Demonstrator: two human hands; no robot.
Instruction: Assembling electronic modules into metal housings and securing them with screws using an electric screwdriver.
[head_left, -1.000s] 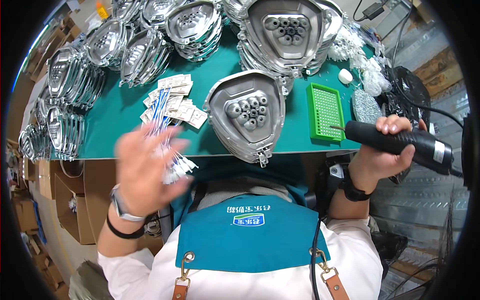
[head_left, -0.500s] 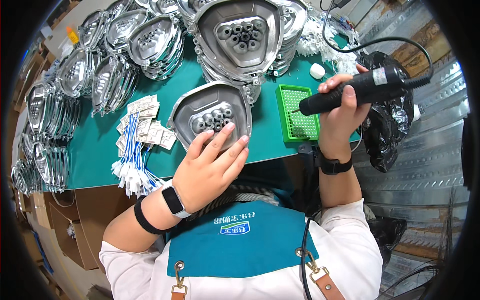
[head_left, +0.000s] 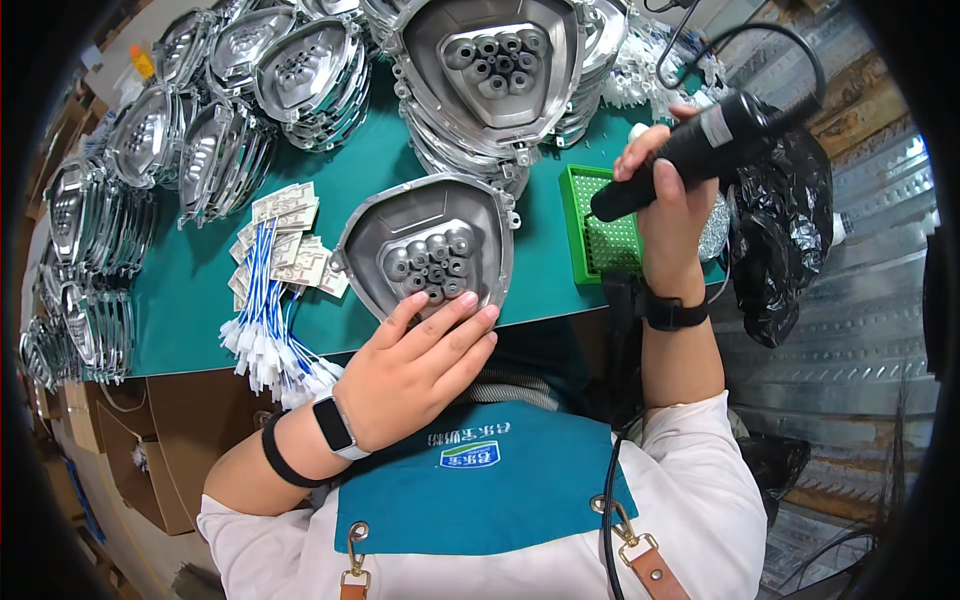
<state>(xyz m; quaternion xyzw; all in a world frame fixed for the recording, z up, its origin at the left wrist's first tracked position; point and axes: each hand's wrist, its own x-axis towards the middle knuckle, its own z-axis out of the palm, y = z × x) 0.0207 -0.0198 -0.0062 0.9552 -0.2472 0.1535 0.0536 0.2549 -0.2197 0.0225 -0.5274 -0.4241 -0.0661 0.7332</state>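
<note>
A rounded-triangular metal housing (head_left: 400, 222) with a cluster of round cups in its middle lies in front of me at the table's near edge. My left hand (head_left: 405, 375) rests on its near side, fingers stretched out flat and gripping nothing. In my right hand (head_left: 672, 215) is a black corded electric screwdriver (head_left: 705, 142), my fingers wrapped round its body. It is tilted, its nose pointing left and down over a shallow green tray (head_left: 577, 240) full of small holes. Whether a screw sits on the bit is too small to tell.
Stacks of similar metal housings (head_left: 305, 75) line the far and left sides of the green table (head_left: 370, 160). A bundle of blue-and-white wires (head_left: 265, 290) with white connectors lies left of my housing. At the right hang black plastic bags (head_left: 785, 230); white connectors (head_left: 640, 60) are heaped behind.
The housing has shifted slightly nearer and rotated a little, while my left hand slid down toward its near edge. My right hand moved the screwdriver slightly left, its nose still over the tray.
</note>
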